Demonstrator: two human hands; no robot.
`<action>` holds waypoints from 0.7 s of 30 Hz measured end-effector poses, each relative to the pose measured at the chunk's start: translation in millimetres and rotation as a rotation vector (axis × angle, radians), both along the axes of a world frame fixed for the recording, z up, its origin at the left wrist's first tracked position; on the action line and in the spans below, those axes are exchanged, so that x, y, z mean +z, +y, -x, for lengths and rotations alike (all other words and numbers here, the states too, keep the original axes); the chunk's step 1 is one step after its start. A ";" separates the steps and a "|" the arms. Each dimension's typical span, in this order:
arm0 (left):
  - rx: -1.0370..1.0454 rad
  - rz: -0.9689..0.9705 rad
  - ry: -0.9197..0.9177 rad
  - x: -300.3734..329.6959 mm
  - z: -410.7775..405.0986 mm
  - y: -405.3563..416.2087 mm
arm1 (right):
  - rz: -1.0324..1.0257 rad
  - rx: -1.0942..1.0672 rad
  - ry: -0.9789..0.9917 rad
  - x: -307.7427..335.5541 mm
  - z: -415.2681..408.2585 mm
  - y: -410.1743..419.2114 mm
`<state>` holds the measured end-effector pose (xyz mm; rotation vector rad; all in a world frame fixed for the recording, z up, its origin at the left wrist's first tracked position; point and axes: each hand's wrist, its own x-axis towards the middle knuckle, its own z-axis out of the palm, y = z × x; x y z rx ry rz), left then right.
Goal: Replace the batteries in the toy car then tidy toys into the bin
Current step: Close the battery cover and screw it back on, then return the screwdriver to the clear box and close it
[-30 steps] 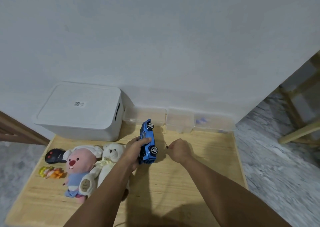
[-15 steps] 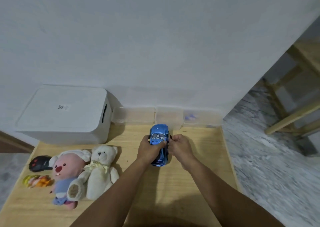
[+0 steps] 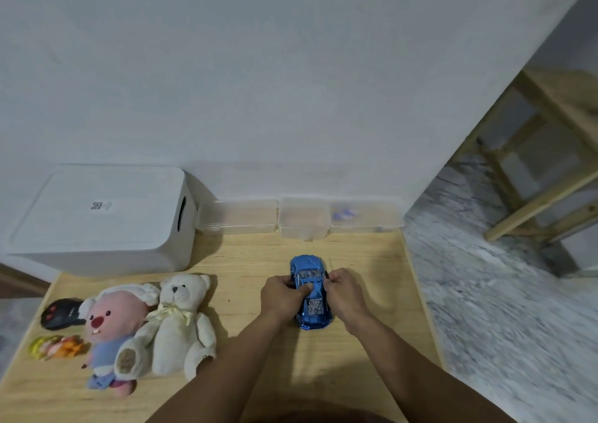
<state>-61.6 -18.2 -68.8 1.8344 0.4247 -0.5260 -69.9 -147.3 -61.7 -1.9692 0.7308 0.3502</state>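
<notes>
Wooden table (image 3: pixel 226 261) abuts white wall (image 3: pixel 259 83); marble floor (image 3: pixel 501 293) at right. Both hands, left hand (image 3: pixel 282 295) and right hand (image 3: pixel 343 293), grip the blue toy car (image 3: pixel 310 290), previously on its side, now upright.

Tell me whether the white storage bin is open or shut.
Shut. The white storage bin has its flat lid seated over the whole top, QR sticker facing up; no toys are inside yet that can be seen.

Blue toy car (image 3: pixel 310 290) between both hands
</notes>
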 end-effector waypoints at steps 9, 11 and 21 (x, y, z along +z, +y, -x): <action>-0.037 -0.100 -0.061 1.0 3.1 0.3 | 0.042 0.013 -0.002 3.5 -4.7 -3.4; -0.016 -0.121 -0.073 3.6 0.5 2.5 | 0.081 0.002 -0.030 7.1 -10.1 -4.1; 0.397 0.221 0.055 14.4 -63.1 52.1 | 0.029 0.145 -0.254 37.0 -69.0 19.0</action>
